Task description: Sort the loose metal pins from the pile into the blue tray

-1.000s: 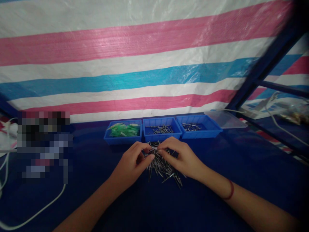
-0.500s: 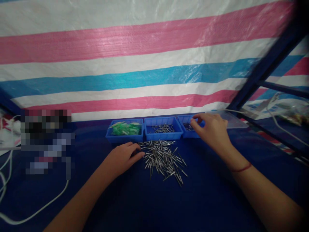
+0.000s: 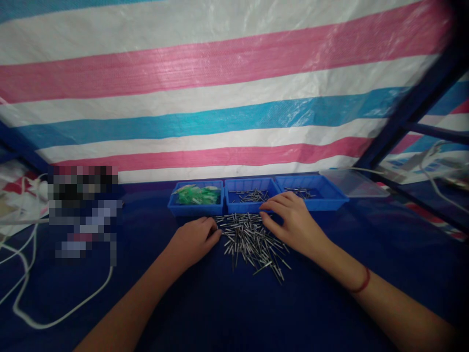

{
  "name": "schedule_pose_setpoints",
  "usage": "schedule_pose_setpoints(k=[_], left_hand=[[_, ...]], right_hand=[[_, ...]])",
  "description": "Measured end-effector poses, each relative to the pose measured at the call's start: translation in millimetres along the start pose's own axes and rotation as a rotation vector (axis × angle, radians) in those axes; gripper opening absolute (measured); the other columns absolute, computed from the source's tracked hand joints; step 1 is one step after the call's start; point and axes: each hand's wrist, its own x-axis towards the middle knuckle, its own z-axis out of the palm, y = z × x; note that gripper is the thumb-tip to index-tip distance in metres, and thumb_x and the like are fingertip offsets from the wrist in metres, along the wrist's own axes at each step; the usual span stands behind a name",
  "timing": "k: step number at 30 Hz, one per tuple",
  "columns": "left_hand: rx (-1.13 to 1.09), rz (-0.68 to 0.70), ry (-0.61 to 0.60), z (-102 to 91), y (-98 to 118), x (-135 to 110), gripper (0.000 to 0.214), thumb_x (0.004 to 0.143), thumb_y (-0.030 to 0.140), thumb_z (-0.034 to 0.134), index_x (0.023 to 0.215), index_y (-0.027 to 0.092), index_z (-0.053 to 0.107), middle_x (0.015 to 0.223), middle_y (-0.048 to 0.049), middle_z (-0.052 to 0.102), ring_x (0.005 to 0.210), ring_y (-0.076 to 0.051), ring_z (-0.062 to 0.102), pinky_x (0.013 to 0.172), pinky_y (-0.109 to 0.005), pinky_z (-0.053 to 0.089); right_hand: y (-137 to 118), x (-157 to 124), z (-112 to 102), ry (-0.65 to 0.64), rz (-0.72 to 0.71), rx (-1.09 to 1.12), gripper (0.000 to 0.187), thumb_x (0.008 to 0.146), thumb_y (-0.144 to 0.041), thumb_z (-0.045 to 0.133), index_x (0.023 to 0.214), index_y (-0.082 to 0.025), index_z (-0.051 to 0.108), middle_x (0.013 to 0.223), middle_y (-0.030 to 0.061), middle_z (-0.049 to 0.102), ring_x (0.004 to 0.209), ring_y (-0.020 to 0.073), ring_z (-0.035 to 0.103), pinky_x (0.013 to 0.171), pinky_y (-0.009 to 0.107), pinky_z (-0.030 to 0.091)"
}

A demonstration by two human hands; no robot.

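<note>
A shiny plastic sheet (image 3: 205,73) striped white, pink and blue hangs behind a dark blue counter (image 3: 220,313); a dark frame (image 3: 412,102) slants at the right.

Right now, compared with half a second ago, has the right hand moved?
Yes: judged against the rightmost blue bin, the right hand has shifted leftward and nearer the person, from over that bin to the metal pile's right side.

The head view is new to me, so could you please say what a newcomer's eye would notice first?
A pink, blue and white striped sheet spans the background. In front of it, a loose pile of thin metal pins lies on the dark blue table between the left hand and right hand, with three blue trays behind, the leftmost holding green pieces.
</note>
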Motion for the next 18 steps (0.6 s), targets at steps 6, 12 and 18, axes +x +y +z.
schedule_pose_setpoints(k=[6,12,18], left_hand=[[0.059,-0.050,0.032,5.4,5.2,0.5,0.023,0.093,0.035,0.039,0.091,0.019,0.056,0.091,-0.0060,0.064,0.079,-0.021,0.063,0.067,-0.030,0.044],[0.080,-0.039,0.022,4.9,5.9,1.0,0.020,0.092,0.033,0.041,0.096,0.020,0.055,0.093,-0.0053,0.062,0.078,-0.021,0.063,0.064,-0.029,0.046],[0.055,0.027,0.064,8.6,6.5,2.7,0.027,0.092,0.039,0.043,0.115,0.026,0.051,0.104,-0.0040,0.058,0.084,-0.021,0.063,0.070,-0.029,0.048]], right_hand=[[-17.6,-4.4,6.8,-0.071,-0.047,0.080,0.013,0.085,-0.026,0.055,0.089,-0.020,0.066,0.091,0.0041,0.067,0.091,0.0222,0.054,0.081,0.039,0.039],[-23.6,-5.4,8.1,-0.126,-0.053,0.121,0.013,0.086,-0.024,0.055,0.089,-0.020,0.066,0.090,0.0041,0.066,0.092,0.0212,0.053,0.082,0.037,0.038],[-23.1,-6.0,7.7,-0.135,-0.068,0.139,0.012,0.086,-0.024,0.055,0.089,-0.020,0.066,0.090,0.0046,0.066,0.091,0.0208,0.053,0.081,0.037,0.038]])
